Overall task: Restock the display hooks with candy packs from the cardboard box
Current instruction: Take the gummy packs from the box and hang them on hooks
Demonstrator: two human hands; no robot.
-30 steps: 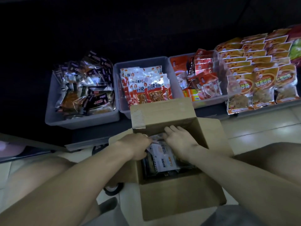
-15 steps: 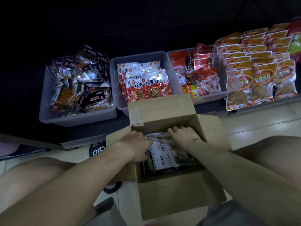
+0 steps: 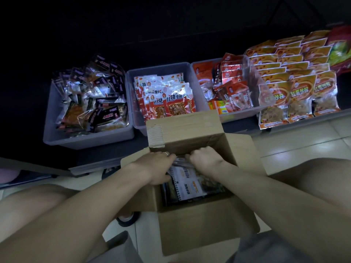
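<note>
Your box [image 3: 199, 230] is plain brown. The top pack [image 3: 187, 184] inside it is white with orange letters. You have three grey bins [image 3: 87, 138] in front: dark packs [image 3: 98, 103] in one, red and white ones [image 3: 167, 99] next, red ones [image 3: 231, 82] last. Orange packs [image 3: 296, 80] sit at the right.

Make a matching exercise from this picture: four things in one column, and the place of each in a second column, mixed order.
Things
1. left hand
2. dark packs
3. orange packs
4. tape roll

Places
A. in the leftmost grey bin
B. on the floor, left of the box
C. inside the cardboard box, on a pack
D. in rows at the far right

Pairs: 1-C, 2-A, 3-D, 4-B
</note>
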